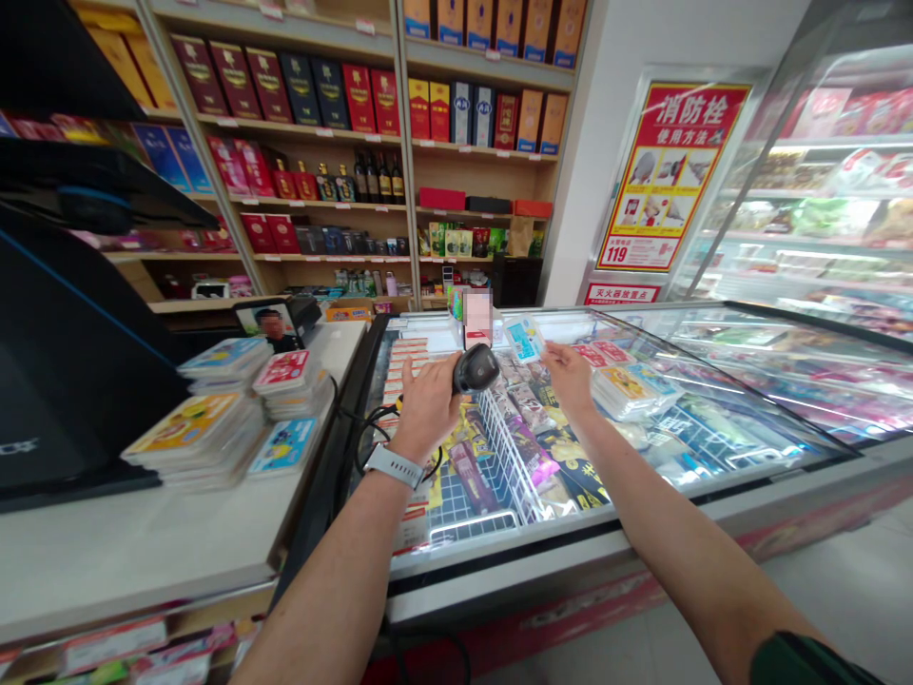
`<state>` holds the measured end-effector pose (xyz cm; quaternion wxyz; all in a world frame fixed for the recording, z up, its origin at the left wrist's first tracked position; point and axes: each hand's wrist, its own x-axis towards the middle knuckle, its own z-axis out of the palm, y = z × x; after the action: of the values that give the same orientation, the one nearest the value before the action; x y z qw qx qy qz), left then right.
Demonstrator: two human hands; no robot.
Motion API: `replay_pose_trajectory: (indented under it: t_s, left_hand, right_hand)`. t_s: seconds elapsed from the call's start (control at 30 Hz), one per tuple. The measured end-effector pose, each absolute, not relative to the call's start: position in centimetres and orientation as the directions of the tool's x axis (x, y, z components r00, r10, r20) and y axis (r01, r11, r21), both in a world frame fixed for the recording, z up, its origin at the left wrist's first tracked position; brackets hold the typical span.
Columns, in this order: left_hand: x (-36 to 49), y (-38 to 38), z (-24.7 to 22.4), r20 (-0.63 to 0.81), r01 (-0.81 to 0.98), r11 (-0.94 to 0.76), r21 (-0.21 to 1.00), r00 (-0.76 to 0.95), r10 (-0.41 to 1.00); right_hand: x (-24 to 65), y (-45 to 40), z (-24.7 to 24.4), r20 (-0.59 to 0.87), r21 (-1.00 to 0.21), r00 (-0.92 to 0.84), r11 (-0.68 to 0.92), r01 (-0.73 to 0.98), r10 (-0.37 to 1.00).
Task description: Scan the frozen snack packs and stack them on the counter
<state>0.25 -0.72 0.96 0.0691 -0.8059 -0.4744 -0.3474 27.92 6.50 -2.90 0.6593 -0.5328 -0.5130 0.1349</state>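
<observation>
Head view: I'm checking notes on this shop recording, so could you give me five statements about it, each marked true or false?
1. The left hand holds a black scanner. True.
2. The right hand holds a bottle. False: it holds a blue-and-white pack.
3. A pale wristband is on the left wrist. True.
4. The red poster is left of the wooden shelves in the picture. False: it is to their right.
5. Stacks of flat packs lie on the white counter. True.

Packs (pixel 196 433) lie stacked on the counter (pixel 178 547) left of the freezer (pixel 514 580), shelves (pixel 285 126) behind.
</observation>
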Motion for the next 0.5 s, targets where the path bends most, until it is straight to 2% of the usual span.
replay_pose_trajectory:
  t_s: [0.5]
  left_hand:
    - [0.27,-0.57,0.87,0.625,0.808,-0.55,0.21,0.322,0.711]
  right_hand:
    - [27.45,5.86,-2.32,0.541,-0.835,0.437,0.395,0.383,0.719]
